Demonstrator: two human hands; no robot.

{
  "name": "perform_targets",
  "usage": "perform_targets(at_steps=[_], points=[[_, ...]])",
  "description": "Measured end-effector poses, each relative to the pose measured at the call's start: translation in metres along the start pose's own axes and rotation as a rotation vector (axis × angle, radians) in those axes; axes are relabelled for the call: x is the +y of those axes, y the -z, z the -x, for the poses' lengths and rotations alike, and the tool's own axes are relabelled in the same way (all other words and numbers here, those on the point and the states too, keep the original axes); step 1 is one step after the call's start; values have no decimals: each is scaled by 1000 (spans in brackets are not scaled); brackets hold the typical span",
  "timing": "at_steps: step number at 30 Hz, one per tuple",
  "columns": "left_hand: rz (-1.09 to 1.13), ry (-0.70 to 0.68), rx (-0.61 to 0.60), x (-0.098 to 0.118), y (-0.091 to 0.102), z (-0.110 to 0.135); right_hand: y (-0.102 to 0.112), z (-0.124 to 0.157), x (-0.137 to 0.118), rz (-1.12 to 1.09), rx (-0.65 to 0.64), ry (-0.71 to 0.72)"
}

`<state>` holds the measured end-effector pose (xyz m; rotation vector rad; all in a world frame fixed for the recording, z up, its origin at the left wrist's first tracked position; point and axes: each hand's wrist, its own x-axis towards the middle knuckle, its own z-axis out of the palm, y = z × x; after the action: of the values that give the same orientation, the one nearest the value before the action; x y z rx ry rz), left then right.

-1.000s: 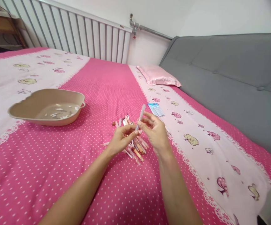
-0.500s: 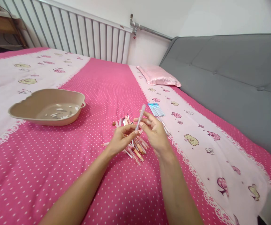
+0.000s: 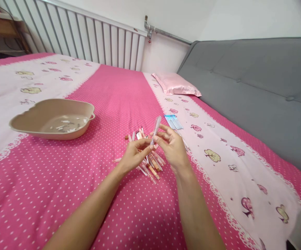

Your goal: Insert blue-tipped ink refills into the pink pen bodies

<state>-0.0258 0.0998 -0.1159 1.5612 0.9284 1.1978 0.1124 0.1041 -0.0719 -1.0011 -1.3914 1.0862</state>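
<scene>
A slim, translucent pale-pink pen (image 3: 157,125) is held upright at a slant between my two hands. My left hand (image 3: 135,154) pinches its lower end between thumb and fingertips. Higher on the barrel, the thumb and fingers of my right hand (image 3: 174,149) close around it. Beneath both hands lies a loose pile of pens (image 3: 153,171) in pink, white and orange-brown, partly covered by my left hand. Beyond my right hand, pens with blue ends (image 3: 173,122) lie side by side in a neat row. Some paler pens lie just nearer, mostly hidden by that hand.
To the left, a beige plastic tub (image 3: 45,113) holds small white and grey scraps. Everything rests on a pink dotted bedspread (image 3: 109,90). A pink pillow (image 3: 176,84) lies toward the back, near a grey padded headboard (image 3: 249,76). A white radiator (image 3: 88,34) lines the wall.
The upper end of the pen has shifted slightly left, with my right fingers moving a little along with it. My left hand and the pile look the same.
</scene>
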Motion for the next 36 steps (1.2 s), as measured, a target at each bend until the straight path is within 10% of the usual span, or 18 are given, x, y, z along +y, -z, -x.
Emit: perform_targets(at_steps=[36], points=[[25,-16,-16,1,0,-1,-3,2,-7,-96,-22,-65]])
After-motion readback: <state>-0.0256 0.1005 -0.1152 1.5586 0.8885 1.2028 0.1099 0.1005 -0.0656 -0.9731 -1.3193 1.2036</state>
